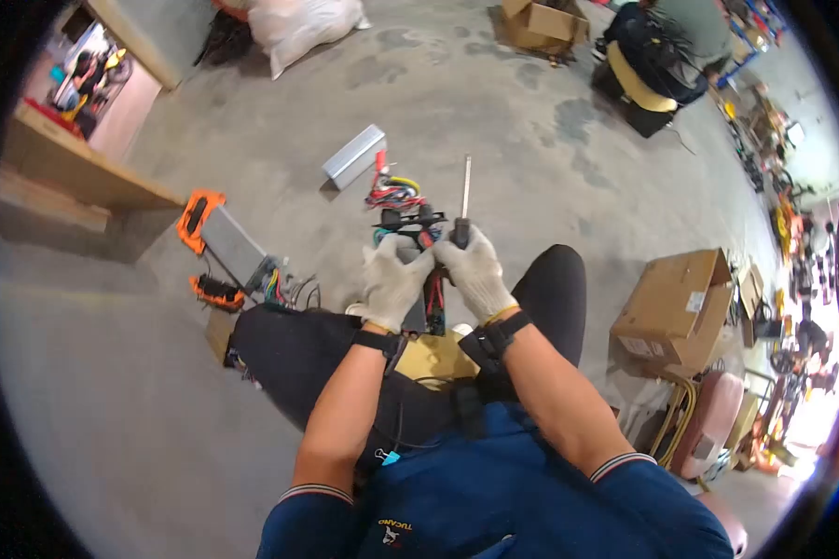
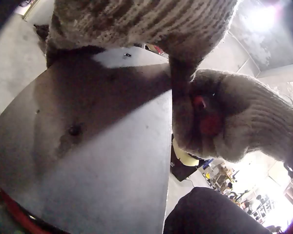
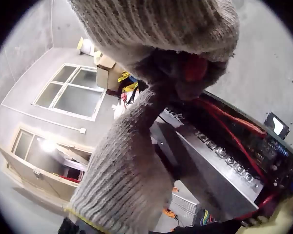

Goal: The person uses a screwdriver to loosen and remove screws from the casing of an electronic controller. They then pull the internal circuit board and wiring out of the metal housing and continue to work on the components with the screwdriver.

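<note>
Both hands wear pale knit gloves and meet in front of the lap. My left hand (image 1: 393,284) grips a circuit board (image 3: 263,146) with a flat aluminium plate (image 2: 122,161) along its side. Red wires and a row of metal-tabbed components run along the board in the right wrist view. My right hand (image 1: 478,275) holds a screwdriver (image 1: 466,191) by its dark handle, its shaft pointing away from the body. Red patches show between the right fingers in both wrist views. A bundle of coloured wires (image 1: 396,193) extends from the board's far end.
A silver metal casing (image 1: 355,156) lies on the concrete floor ahead. To the left are a grey unit with orange ends (image 1: 228,238) and an orange end piece (image 1: 216,292). A cardboard box (image 1: 673,307) stands at right, near a pink padded seat (image 1: 708,424).
</note>
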Tool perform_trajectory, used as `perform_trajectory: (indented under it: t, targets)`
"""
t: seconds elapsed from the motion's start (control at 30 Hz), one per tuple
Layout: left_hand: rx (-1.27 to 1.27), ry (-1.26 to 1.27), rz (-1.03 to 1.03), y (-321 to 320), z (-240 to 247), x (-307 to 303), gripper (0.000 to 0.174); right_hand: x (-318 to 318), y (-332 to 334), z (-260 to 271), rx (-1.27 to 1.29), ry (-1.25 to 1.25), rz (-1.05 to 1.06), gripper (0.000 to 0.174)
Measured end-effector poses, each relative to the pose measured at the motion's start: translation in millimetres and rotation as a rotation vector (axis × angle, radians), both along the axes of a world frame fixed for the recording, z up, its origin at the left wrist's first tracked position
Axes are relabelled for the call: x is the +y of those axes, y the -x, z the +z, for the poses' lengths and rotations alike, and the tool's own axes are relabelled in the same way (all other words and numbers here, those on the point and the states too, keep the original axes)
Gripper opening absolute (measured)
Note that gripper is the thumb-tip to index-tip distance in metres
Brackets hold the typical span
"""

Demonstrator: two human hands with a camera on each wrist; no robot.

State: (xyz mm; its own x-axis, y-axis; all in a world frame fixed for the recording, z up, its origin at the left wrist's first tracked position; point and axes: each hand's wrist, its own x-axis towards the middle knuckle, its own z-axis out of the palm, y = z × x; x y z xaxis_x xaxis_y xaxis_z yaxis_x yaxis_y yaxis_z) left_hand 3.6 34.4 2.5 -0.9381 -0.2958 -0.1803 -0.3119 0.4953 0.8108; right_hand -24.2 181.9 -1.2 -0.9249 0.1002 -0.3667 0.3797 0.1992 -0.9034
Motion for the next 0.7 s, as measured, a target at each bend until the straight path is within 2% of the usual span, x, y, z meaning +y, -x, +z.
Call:
perform_trajectory:
  t: [0.07, 0.17, 0.2, 0.27, 0.37, 0.43, 0.5, 0.57, 0.63, 0.7]
  targets:
    - [0.024, 0.048, -0.032, 0.5, -9.4, -2.5, 0.047, -1.5, -1.6, 17.1, -0.071, 0.087, -0.029, 0.025]
    - [-0.064, -0.027, -0.015, 3.1, -13.8, -4.4, 0.051, 6.2, 1.4, 0.5, -0.122, 0.315, -0.049, 0.021]
    - [-0.035, 0.061, -0.005, 1.6, -0.4, -2.3, 0.056, 5.8, 0.9, 0.6, -0.126, 0.312, -0.049, 0.021]
    - [-0.051, 0.028, 0.005, 2.5, -1.6, -2.0, 0.057, 4.5, -0.1, 1.0, -0.222, 0.489, -0.214, 0.014]
    - [-0.042, 0.000, 0.007, 1.8, 2.4, -3.4, 0.057, 19.4, 2.0, -10.3, -0.194, 0.525, -0.205, 0.014]
    - [-0.028, -0.004, 0.010, 0.6, 2.7, -5.1, 0.056, 36.7, 4.4, -27.6, -0.212, 0.490, -0.195, 0.015]
    - [-0.018, -0.053, -0.008, 3.2, 0.0, -8.8, 0.054, 47.3, 4.5, -39.2, -0.289, 0.295, -0.217, 0.016]
    - [-0.037, -0.002, 0.005, 4.8, -2.0, -9.3, 0.054, 62.0, 2.9, -76.7, -0.346, 0.266, -0.251, 0.015]
    - [-0.073, -0.036, 0.004, 6.8, -3.0, -12.2, 0.056, 79.8, -0.5, -114.6, -0.270, 0.124, -0.025, 0.013]
    - [-0.117, -0.058, 0.001, 6.6, 1.0, -14.9, 0.056, 84.0, -0.9, -136.8, -0.330, 0.120, -0.058, 0.012]
